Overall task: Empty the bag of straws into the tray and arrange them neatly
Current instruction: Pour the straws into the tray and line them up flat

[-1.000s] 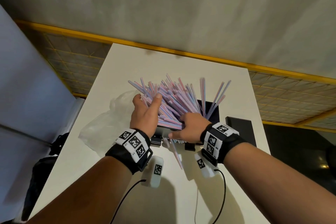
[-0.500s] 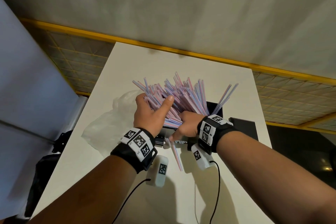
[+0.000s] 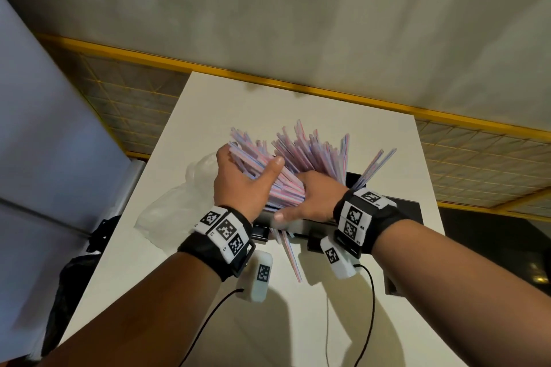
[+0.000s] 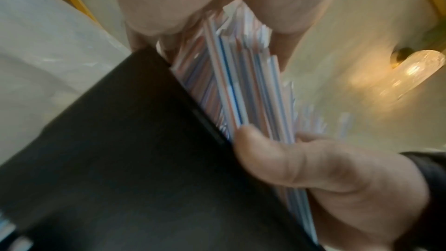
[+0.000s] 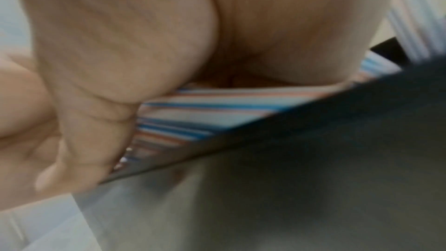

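Pink-, blue- and white-striped paper-wrapped straws (image 3: pixel 293 164) stand in a loose sheaf, fanning out away from the person, their near ends down in a black rectangular tray (image 3: pixel 316 225) on the white worktop (image 3: pixel 268 98). The left hand (image 3: pixel 241 185) grips the left part of the sheaf, fingers (image 3: pixel 222 155) curled round its far side and thumb pressed on the near side. The right hand (image 3: pixel 316 199) lies over the lower right of the sheaf, thumb pointing left along the tray's near edge; in the right wrist view its fingers (image 5: pixel 108 54) press down on the straws at the rim. A few straws lean apart to the right. One loose striped straw (image 3: pixel 290 256) lies on the worktop, sticking out in front of the tray. A crumpled clear plastic bag (image 3: pixel 170 208) lies just left of the tray.
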`<action>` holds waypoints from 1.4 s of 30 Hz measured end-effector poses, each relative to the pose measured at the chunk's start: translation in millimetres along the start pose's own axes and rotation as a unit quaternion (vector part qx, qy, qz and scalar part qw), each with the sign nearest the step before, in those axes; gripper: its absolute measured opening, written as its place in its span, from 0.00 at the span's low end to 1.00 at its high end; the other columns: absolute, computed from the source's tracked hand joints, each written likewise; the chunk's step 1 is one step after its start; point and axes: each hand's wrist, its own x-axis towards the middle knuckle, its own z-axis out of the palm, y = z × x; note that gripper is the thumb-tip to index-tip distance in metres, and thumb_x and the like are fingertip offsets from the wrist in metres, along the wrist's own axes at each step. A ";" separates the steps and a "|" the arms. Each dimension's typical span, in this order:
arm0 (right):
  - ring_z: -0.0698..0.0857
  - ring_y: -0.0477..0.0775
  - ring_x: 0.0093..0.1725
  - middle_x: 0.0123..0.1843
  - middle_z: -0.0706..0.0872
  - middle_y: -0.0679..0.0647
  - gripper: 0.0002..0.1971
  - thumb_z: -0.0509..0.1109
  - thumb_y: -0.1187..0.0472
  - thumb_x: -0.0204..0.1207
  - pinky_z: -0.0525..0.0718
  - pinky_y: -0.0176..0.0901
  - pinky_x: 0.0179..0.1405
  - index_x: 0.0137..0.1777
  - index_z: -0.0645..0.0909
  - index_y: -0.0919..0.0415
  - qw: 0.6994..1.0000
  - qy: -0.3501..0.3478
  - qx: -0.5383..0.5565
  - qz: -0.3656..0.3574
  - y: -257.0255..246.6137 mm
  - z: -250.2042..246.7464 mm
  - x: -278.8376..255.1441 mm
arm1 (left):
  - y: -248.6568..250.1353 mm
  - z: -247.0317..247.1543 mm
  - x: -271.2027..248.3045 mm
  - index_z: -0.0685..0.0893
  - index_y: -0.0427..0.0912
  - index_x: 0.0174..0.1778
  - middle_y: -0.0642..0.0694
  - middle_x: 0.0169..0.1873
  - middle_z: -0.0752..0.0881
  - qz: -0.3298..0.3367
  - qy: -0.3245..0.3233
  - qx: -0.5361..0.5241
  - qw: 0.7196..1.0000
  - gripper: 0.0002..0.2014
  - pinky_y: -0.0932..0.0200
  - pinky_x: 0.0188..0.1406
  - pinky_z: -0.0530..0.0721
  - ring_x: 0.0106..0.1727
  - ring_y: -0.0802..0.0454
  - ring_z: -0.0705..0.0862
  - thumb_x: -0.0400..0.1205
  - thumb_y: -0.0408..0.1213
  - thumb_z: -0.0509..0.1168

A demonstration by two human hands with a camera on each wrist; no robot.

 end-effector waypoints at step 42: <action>0.80 0.58 0.71 0.74 0.80 0.56 0.49 0.83 0.39 0.61 0.80 0.48 0.65 0.79 0.72 0.60 0.985 -0.113 -0.048 0.119 -6.3 24.0 24.7 | -2.6 0.3 -11.6 0.67 0.51 0.75 0.44 0.67 0.83 -0.062 -0.050 -0.045 0.996 0.58 0.40 0.68 0.83 0.65 0.43 0.85 0.53 0.79 0.73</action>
